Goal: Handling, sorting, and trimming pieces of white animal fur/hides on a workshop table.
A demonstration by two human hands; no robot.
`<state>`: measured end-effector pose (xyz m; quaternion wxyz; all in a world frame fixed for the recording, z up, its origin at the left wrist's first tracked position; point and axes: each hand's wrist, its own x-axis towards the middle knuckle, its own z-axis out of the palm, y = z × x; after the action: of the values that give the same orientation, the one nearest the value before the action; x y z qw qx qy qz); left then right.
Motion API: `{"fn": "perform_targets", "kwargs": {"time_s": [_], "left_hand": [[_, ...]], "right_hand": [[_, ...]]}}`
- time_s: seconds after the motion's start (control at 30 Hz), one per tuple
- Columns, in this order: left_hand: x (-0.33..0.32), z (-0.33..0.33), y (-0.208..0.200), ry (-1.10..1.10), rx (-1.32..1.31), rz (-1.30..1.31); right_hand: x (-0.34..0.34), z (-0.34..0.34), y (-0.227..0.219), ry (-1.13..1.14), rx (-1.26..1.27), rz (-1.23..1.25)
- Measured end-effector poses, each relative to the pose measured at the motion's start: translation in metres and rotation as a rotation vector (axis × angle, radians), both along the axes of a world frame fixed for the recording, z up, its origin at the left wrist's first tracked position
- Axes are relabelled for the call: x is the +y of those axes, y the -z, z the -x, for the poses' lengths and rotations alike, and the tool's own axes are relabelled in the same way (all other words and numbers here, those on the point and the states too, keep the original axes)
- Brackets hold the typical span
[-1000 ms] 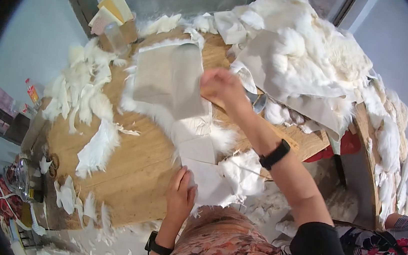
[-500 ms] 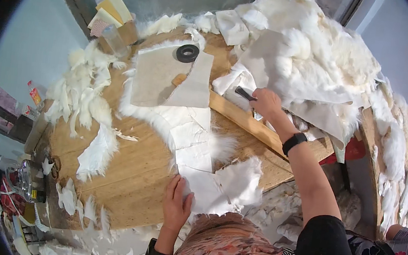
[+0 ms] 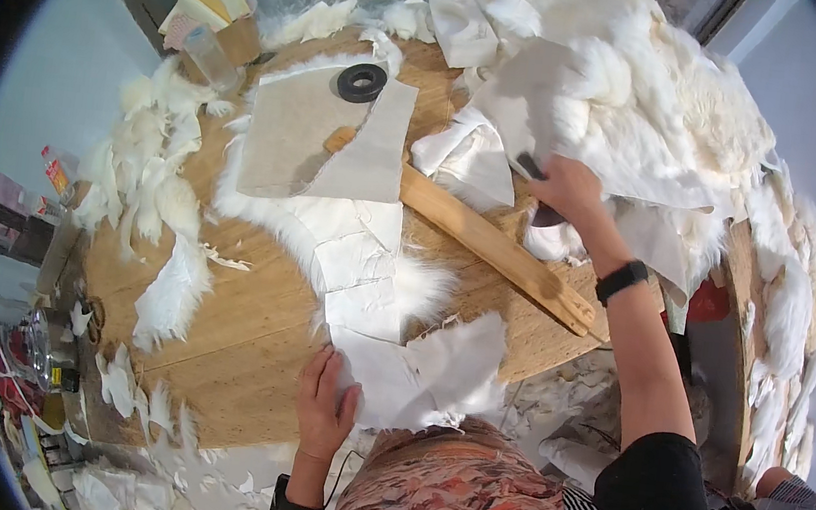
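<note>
At lower centre, the left hand point(image 3: 324, 409) lies unclenched at the edge of the white hide point(image 3: 419, 379), best pressed flat, while right of centre the right hand point(image 3: 569, 189) has its grip around a dark tool point(image 3: 529, 165).

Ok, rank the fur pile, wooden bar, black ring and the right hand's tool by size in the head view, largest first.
1. Fur pile
2. Wooden bar
3. Black ring and tool: order unsure, since the right hand covers part of the tool.
</note>
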<state>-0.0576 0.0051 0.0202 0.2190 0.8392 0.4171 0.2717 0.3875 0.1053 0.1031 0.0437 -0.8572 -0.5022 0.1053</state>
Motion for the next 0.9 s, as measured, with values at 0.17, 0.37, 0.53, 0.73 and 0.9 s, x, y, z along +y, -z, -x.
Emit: {"fn": "perform_targets", "kwargs": {"time_s": [0.17, 0.37, 0.53, 0.73, 0.9], "left_hand": [[0.004, -0.008, -0.002, 0.025, -0.01, -0.001], [0.0, -0.007, -0.003, -0.012, 0.008, -0.01], [-0.011, -0.01, 0.0, -0.156, -0.011, -0.029], [-0.03, -0.006, -0.003, -0.362, -0.214, 0.148], [0.029, 0.046, -0.059, -0.68, -0.541, 0.151]], "right_hand": [[-0.035, -0.039, 0.05, 0.065, -0.119, -0.133], [-0.004, -0.007, 0.039, -0.014, -0.154, -0.323], [0.028, 0.021, 0.032, -0.016, 0.034, -0.024], [0.027, 0.009, 0.045, 0.174, 0.802, -0.406], [0.003, -0.009, -0.031, 0.131, 0.989, -1.034]]}}
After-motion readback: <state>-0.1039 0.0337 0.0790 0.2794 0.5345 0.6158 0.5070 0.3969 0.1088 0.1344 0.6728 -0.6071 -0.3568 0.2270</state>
